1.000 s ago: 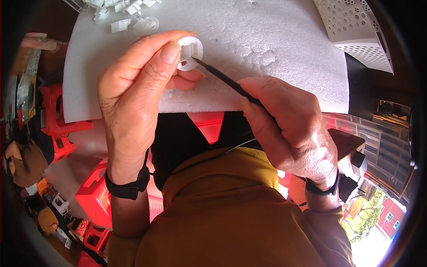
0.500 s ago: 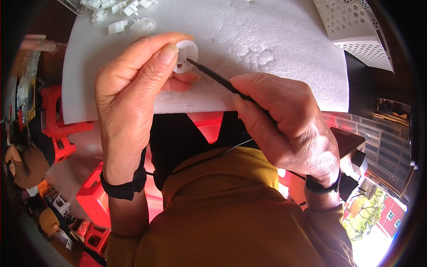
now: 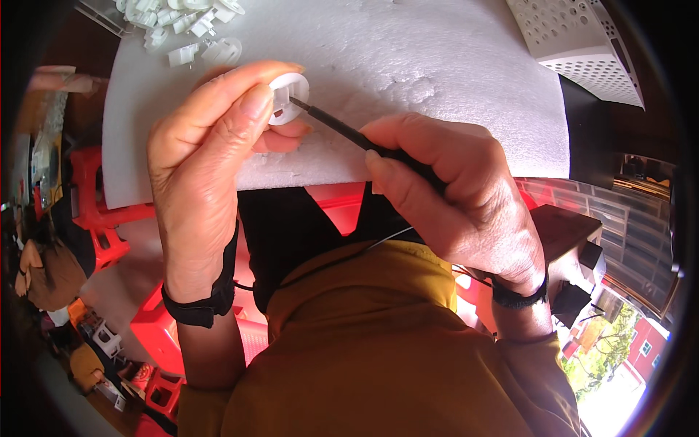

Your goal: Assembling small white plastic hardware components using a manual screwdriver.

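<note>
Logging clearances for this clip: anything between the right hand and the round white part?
Only the thin black tool the right hand holds, its tip at the face of the round white part. Nothing else visible stands in that gap; the left hand grips the part's left side.

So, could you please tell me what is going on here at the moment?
A person pinches a small round white part in the left hand and grips a slim black tool in the right hand. The tool's tip is at the middle of the part, above a white foam-like sheet. More white pieces lie heaped beyond the left hand, and a perforated white object stands at the far right.
</note>
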A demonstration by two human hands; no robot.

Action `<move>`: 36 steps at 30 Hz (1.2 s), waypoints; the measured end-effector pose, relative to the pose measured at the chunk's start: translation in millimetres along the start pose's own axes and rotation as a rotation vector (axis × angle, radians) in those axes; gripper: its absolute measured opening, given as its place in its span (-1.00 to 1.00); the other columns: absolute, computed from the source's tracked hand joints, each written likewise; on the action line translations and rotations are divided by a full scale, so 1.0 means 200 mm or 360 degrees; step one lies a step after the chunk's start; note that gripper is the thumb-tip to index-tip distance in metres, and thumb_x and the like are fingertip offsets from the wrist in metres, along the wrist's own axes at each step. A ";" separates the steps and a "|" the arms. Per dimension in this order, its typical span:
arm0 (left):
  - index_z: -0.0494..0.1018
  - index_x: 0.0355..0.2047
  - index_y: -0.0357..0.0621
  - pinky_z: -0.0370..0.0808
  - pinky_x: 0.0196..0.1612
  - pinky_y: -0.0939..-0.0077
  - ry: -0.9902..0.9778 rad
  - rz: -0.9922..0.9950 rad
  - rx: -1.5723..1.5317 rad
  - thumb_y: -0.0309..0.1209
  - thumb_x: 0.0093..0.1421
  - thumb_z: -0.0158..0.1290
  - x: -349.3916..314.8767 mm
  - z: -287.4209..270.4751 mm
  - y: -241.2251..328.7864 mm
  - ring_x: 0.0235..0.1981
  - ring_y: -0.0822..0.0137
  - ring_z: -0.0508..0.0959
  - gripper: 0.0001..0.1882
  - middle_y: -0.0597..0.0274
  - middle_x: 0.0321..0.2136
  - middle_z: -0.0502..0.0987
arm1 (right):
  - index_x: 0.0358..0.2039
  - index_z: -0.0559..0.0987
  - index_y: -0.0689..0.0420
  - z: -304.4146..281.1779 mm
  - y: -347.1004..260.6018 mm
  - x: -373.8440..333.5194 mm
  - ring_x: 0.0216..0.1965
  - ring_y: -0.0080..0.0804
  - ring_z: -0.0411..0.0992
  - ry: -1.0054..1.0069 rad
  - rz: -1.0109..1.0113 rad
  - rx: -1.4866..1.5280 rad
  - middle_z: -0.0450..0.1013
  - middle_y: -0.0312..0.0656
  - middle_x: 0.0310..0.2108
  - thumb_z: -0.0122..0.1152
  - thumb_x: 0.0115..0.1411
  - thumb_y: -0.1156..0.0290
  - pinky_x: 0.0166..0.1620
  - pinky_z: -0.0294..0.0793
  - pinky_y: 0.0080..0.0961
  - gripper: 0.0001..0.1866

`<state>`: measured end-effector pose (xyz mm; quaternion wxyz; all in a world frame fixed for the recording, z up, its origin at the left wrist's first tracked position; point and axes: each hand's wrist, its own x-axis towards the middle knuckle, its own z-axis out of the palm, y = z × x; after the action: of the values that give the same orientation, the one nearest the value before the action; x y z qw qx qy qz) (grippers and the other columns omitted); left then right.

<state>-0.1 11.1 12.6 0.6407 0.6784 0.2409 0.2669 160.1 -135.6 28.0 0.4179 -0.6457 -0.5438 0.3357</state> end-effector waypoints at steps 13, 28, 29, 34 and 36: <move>0.38 -0.02 -0.45 0.54 -0.14 0.45 0.0078 0.0030 -0.0238 -0.43 0.33 -0.17 -0.01 -0.02 -0.03 -0.26 0.33 0.57 -0.66 0.05 -0.21 0.53 | -0.24 0.52 0.33 0.03 0.01 -0.05 -0.57 -0.59 0.34 0.0219 -0.0219 -0.0045 0.41 -0.23 -0.58 0.13 0.15 0.56 -0.48 0.33 -0.63 -0.84; 0.34 0.02 -0.46 0.54 -0.08 0.42 0.0063 0.0078 -0.0212 -0.49 0.31 -0.20 -0.01 -0.02 -0.02 -0.15 0.20 0.55 -0.66 -0.14 -0.05 0.46 | -0.23 0.50 0.33 0.05 0.01 -0.05 -0.58 -0.48 0.36 0.0224 -0.0309 -0.0129 0.41 -0.18 -0.58 0.14 0.11 0.61 -0.49 0.35 -0.56 -0.82; 0.35 0.01 -0.46 0.53 -0.06 0.40 0.0051 0.0084 -0.0197 -0.49 0.31 -0.20 -0.01 -0.01 -0.02 -0.14 0.20 0.55 -0.66 -0.13 -0.05 0.46 | -0.23 0.50 0.33 0.05 0.01 -0.05 -0.58 -0.48 0.36 0.0223 -0.0309 -0.0130 0.41 -0.18 -0.58 0.14 0.11 0.61 -0.49 0.35 -0.56 -0.82; 0.38 0.00 -0.44 0.52 -0.03 0.36 0.0083 0.0079 -0.0130 -0.50 0.30 -0.18 -0.01 -0.01 -0.02 -0.12 0.21 0.53 -0.68 -0.10 -0.06 0.47 | -0.23 0.50 0.33 0.05 0.00 -0.05 -0.57 -0.47 0.37 0.0236 -0.0293 -0.0165 0.42 -0.17 -0.57 0.13 0.12 0.62 -0.47 0.36 -0.56 -0.82; 0.38 0.00 -0.43 0.50 -0.01 0.32 0.0099 0.0065 -0.0113 -0.51 0.29 -0.15 -0.02 -0.01 -0.02 -0.11 0.22 0.53 -0.68 -0.07 -0.08 0.48 | -0.22 0.51 0.33 0.05 0.00 -0.04 -0.57 -0.47 0.37 0.0232 -0.0286 -0.0164 0.42 -0.17 -0.57 0.13 0.12 0.62 -0.47 0.36 -0.56 -0.81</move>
<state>-3.8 10.1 8.0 0.6509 0.6514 0.2372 0.3094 148.8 -142.2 24.1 0.4509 -0.6378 -0.5841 0.2206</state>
